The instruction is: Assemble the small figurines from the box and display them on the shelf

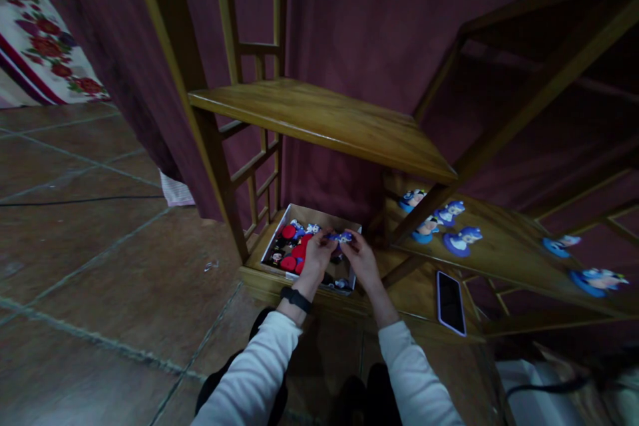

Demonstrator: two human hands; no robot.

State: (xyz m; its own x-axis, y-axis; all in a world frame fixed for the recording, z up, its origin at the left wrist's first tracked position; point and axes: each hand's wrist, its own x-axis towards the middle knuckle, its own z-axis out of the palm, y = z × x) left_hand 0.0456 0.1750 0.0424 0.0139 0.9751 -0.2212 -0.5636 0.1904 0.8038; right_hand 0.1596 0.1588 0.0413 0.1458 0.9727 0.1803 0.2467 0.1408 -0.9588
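Note:
Between the fingertips of both hands is a small purple-and-white figurine [342, 237], held above an open cardboard box [325, 218]. My left hand [319, 254], with a dark band on its wrist, grips it from the left; my right hand [360, 257] pinches its right side. Inside the box lie several figurines with red round bases [288, 263] and some blue-and-white ones [312, 229]. The hands cover part of the box's contents. The box rests on the lowest shelf board [257, 259] of a wooden rack.
On the shelf to the right stand purple figurines [462, 240] and blue-based figurines [597, 281]. A phone [450, 303] lies on the lower board. An upper shelf board [329, 121] juts out over the box, and a wooden post [204, 146] rises left of it.

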